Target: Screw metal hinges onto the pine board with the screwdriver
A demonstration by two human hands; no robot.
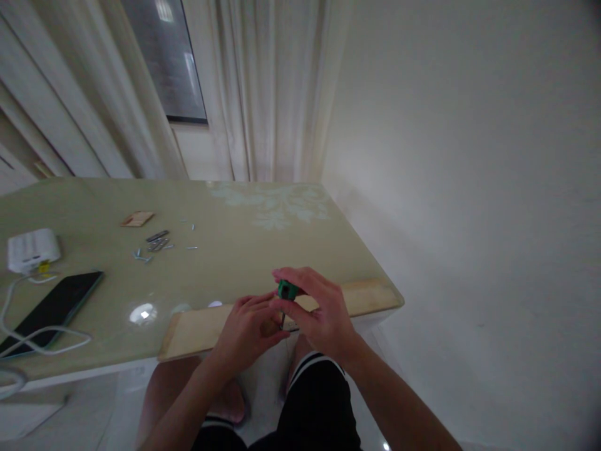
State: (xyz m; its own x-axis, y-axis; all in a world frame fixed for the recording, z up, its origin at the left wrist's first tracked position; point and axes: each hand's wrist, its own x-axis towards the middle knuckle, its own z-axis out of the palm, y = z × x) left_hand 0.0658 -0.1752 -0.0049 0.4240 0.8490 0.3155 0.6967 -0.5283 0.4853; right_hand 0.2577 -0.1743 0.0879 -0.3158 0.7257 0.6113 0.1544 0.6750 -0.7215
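Observation:
My right hand point(323, 313) is closed round a green-handled screwdriver point(285, 290), held upright with its tip down on a long pale wooden board point(197, 331). The board lies along the near edge of the table point(235, 250). My left hand point(246, 329) rests on the board just left of the tool, its fingers pinched together at the screwdriver's tip; what they hold is hidden.
Several loose screws and small metal fittings point(157, 243) lie on the table's far left, next to a small wooden piece point(137, 218). A dark phone point(51, 310), a white charger box point(32, 249) and white cables point(28, 344) sit at the left. My knees are below the table edge.

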